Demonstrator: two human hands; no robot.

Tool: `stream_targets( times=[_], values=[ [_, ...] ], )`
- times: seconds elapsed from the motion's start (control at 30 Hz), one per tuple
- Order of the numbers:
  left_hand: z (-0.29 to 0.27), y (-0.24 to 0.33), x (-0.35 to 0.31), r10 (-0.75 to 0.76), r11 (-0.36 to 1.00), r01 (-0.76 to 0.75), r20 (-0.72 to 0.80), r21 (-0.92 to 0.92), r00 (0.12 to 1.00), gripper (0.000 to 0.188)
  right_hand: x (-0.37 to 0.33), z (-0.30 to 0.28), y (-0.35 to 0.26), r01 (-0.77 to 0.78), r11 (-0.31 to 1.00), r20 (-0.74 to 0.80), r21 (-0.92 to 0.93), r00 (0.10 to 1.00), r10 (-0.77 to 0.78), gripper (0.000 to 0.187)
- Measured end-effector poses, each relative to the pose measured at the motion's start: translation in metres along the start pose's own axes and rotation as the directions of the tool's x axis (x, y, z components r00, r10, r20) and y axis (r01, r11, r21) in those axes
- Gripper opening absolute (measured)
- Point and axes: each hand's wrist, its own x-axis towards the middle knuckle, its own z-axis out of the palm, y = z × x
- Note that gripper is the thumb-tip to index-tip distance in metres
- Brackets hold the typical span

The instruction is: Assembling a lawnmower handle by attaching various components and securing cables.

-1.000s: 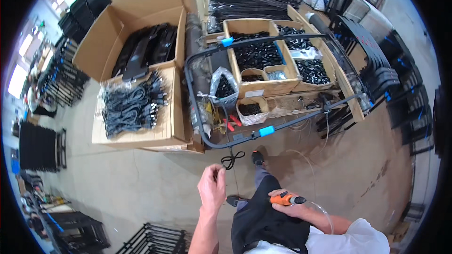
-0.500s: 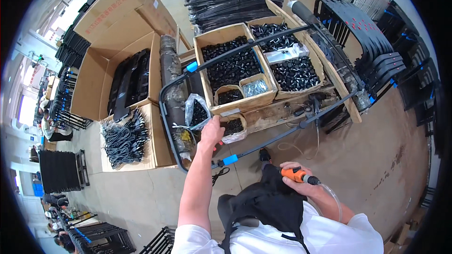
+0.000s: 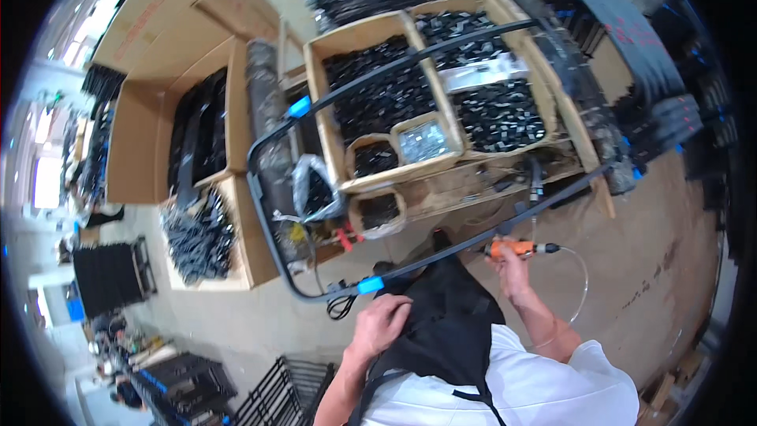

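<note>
Boxes (image 3: pixel 398 179) hold little black parts (image 3: pixel 386 102) and shiny silver bits (image 3: pixel 423 142). The right hand (image 3: pixel 511 262) grips an orange air tool (image 3: pixel 522 248) near the black frame (image 3: pixel 264 217); the left hand (image 3: pixel 380 322) curls by the apron (image 3: pixel 449 315), and I can't tell if it's empty.

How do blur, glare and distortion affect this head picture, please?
Head view: apparent motion blur smears the heaped small black parts and softens the orange handheld tool; head view, far left: a bright white window looks washed out; head view, edges: fisheye distortion, dark corners.
</note>
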Motion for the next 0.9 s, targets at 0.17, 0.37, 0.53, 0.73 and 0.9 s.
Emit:
stream_targets(
  times=[0.17,0.37,0.53,0.73,0.9],
  values=[
    [0.002,-0.020,-0.018,-0.351,0.926,0.352,0.033,-0.134,0.936,0.023,0.080,0.012,0.020,-0.091,0.980,0.100,0.176,0.992,0.074,0.026],
    [0.004,-0.062,-0.065,-0.524,0.849,0.526,-0.190,-0.042,0.830,0.025,0.148,0.074,0.033,-0.171,0.977,0.100,0.129,0.982,0.159,0.023],
    [0.019,-0.123,-0.084,-0.713,0.697,0.580,-0.493,-0.422,0.499,0.038,0.184,0.102,0.052,-0.197,0.961,0.148,0.196,0.974,0.170,0.028],
    [0.018,-0.141,-0.046,-0.703,0.669,0.290,-0.456,-0.684,0.547,0.029,0.183,0.099,0.045,-0.399,0.900,0.303,-0.176,0.848,0.435,0.038],
    [0.017,-0.167,-0.078,-0.658,0.723,0.277,-0.510,-0.632,0.554,0.026,0.137,0.053,0.021,-0.140,0.599,0.269,-0.788,0.798,0.540,0.035]
  ],
)
